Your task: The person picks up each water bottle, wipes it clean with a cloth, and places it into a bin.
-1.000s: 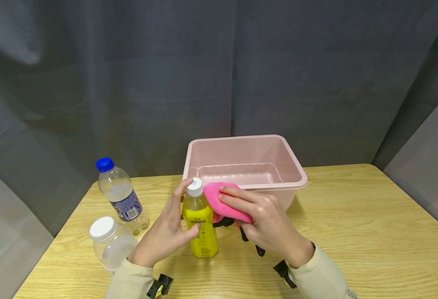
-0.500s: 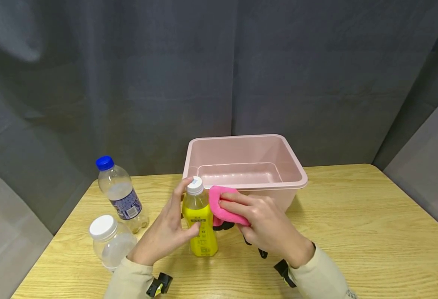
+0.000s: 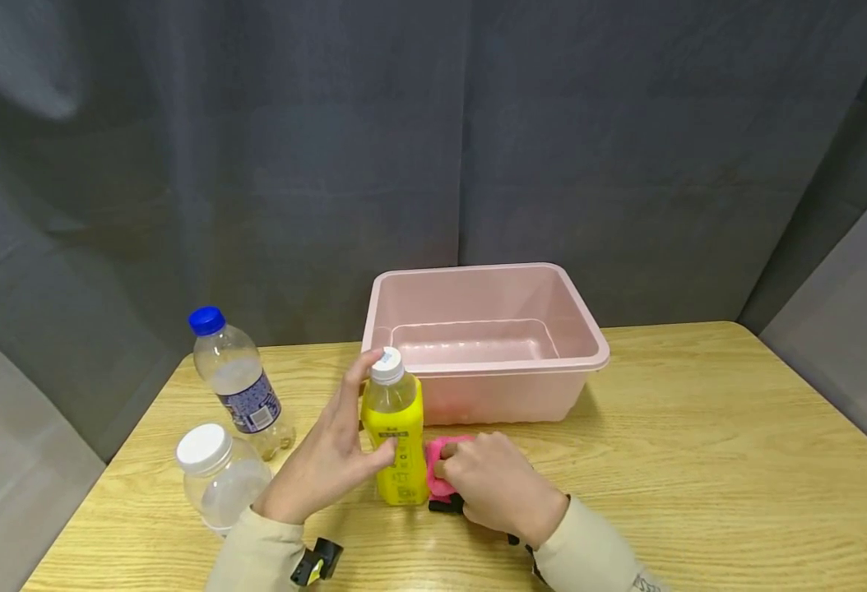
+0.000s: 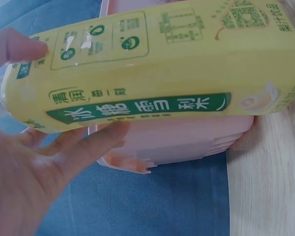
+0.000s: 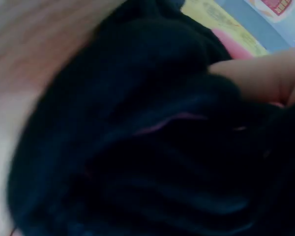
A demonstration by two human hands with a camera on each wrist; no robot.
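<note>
A yellow-labelled drink bottle point(image 3: 396, 452) with a white cap stands upright on the table. My left hand point(image 3: 333, 448) grips it from the left, thumb on the front and a finger up by the cap; the left wrist view shows its label close up. In my right hand point(image 3: 498, 483) is a bunched cloth point(image 3: 444, 464), pink on one face and black on the other, low against or close beside the bottle's right side. The cloth's black face point(image 5: 123, 123) fills most of the right wrist view and hides much of that hand.
Behind the bottle sits a pink plastic tub point(image 3: 507, 395) on the wooden table point(image 3: 700, 460). To the left stand a blue-capped clear bottle point(image 3: 244, 386) and a white-lidded clear jar point(image 3: 222, 481). A dark curtain point(image 3: 315, 164) hangs at the back.
My right hand has moved down with the cloth, from near the bottle's shoulder to beside its lower part. The left hand and bottle have stayed almost still.
</note>
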